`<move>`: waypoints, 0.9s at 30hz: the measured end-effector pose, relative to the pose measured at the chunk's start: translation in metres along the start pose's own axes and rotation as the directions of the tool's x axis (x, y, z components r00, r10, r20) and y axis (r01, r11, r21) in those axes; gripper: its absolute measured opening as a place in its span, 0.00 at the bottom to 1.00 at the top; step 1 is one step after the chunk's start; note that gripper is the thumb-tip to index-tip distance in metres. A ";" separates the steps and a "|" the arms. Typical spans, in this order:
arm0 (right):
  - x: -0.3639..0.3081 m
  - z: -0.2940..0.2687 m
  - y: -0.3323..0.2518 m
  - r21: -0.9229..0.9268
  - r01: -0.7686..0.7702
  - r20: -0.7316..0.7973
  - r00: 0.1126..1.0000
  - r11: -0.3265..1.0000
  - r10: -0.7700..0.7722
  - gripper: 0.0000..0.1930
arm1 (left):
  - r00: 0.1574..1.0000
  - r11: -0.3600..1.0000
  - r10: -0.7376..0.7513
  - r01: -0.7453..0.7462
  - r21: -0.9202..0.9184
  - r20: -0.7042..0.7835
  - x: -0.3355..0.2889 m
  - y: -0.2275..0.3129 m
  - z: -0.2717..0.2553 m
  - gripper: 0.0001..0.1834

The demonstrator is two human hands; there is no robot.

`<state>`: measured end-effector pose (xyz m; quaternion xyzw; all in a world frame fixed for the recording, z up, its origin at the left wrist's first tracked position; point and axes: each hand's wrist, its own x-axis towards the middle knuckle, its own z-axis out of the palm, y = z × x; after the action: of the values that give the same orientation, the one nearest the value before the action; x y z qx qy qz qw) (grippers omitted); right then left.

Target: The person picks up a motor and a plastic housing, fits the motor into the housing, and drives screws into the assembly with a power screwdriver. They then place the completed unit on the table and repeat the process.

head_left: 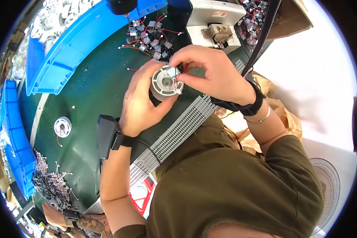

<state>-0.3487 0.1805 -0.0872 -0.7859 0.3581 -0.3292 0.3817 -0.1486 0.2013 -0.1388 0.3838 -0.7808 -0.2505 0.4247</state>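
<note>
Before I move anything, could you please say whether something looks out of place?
A small pale scrap lies on the green surface left of the left hand; it looks odd lying by itself.

Bright | white surface [333, 75] at right overexposed, faintly shadowed | edges fisheye-bent, corners black | green tabletop [93, 101] fairly sharp
</note>
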 end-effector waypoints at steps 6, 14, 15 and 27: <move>0.011 0.002 0.001 -0.318 0.319 0.145 0.947 0.893 -0.286 0.15 | 0.995 0.995 -0.091 0.093 0.048 -0.033 0.005 0.003 0.003 0.39; 0.024 -0.002 -0.003 -0.454 0.440 0.382 0.882 0.775 -0.276 0.08 | 0.990 0.998 -0.057 0.058 -0.006 0.133 0.009 -0.004 -0.015 0.38; 0.020 -0.003 -0.001 -0.462 0.452 0.397 0.875 0.763 -0.278 0.10 | 0.990 0.999 -0.052 0.053 -0.002 0.132 0.009 -0.003 -0.016 0.38; 0.150 -0.006 -0.073 0.086 0.532 -0.633 0.682 0.842 -0.366 0.25 | 0.980 0.977 0.183 -0.173 0.125 -0.073 -0.004 -0.006 0.003 0.16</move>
<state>-0.2516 0.0888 0.0136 -0.6484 0.2060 -0.6862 0.2574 -0.1477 0.2016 -0.1464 0.3471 -0.8069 -0.1484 0.4544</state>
